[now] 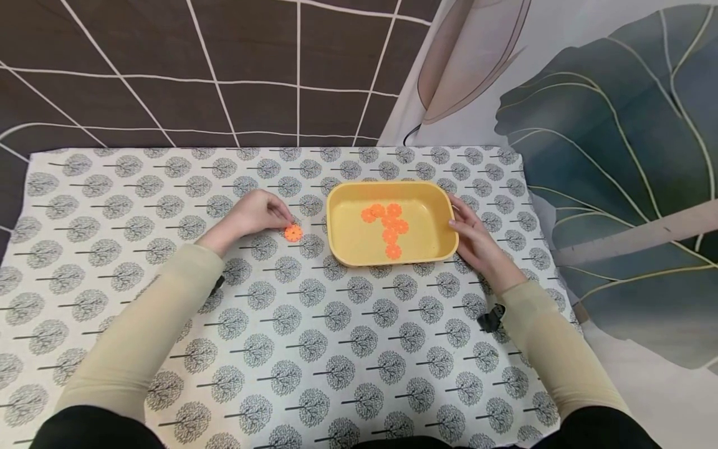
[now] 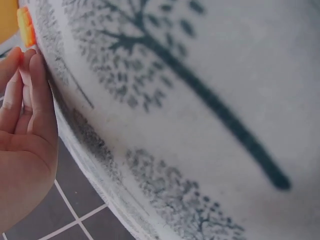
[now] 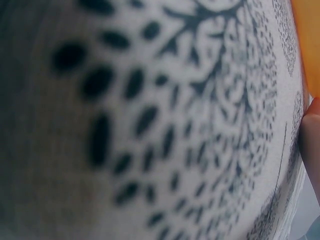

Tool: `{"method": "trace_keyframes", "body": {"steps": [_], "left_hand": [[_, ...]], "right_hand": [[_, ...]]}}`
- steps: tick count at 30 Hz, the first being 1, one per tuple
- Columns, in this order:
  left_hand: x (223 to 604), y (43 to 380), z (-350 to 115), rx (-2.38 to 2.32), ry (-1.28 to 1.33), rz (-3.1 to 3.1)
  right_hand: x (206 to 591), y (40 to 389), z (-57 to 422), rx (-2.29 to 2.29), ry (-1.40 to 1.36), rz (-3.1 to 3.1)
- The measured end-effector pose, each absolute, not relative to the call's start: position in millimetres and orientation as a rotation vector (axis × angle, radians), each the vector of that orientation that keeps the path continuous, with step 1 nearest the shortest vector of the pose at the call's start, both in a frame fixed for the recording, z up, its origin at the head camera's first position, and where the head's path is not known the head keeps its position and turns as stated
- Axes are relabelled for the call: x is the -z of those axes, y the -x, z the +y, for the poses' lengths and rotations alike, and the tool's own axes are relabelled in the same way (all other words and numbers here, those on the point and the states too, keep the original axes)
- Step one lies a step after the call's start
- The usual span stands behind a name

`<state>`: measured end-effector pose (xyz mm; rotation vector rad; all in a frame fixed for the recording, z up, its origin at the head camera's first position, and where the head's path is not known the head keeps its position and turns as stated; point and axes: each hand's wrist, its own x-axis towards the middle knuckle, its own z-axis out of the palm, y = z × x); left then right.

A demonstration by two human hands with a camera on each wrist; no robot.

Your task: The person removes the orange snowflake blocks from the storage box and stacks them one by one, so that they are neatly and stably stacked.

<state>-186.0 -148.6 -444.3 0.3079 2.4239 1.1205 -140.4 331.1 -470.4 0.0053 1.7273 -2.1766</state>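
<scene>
My left hand (image 1: 259,213) pinches the edge of an orange flower-shaped plastic piece (image 1: 293,233), low over the cloth left of the yellow tub. Seen from the left wrist, the thumb and fingertips meet right at this orange piece (image 2: 26,27). A rounded rectangular yellow tub (image 1: 342,252) stands on the table, with several similar orange pieces (image 1: 391,236) lying in a loose cluster on its floor. On the tub's right side, my right hand (image 1: 475,240) holds the rim with the thumb at the edge. Most of that hand is outside the right wrist view.
A white cloth with a dark tree print (image 1: 314,374) covers the table. Behind its far edge hangs a dark brown fabric with white grid lines (image 1: 252,56). A leaf-patterned curtain (image 1: 606,156) borders the right side.
</scene>
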Motion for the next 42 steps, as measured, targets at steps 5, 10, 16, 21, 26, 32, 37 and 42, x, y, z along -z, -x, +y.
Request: {"method": "trace_keyframes", "body": {"steps": [5, 10, 16, 21, 26, 32, 37, 42], "left_hand": [[439, 190, -148, -1.186, -0.312, 2.429], [427, 196, -141, -1.195, -0.331, 2.461], [414, 202, -125, -1.225, -0.353, 2.461], [403, 204, -107, -1.249, -0.391, 2.455], [397, 205, -91, -1.288, -0.445, 2.437], [393, 207, -70, -1.347, -0.525, 2.395], [394, 207, -51, -1.358, -0.588, 2.354], [398, 203, -32, -1.358, -0.621, 2.302]], "right_hand": [[470, 140, 330, 2.181, -0.005, 1.729], [470, 140, 330, 2.193, -0.008, 1.712], [471, 141, 330, 2.187, -0.023, 1.720], [471, 141, 330, 2.186, -0.024, 1.722], [470, 141, 329, 2.181, -0.017, 1.723], [469, 140, 329, 2.186, -0.031, 1.721], [469, 140, 329, 2.196, -0.047, 1.712], [468, 139, 329, 2.195, -0.056, 1.712]]}}
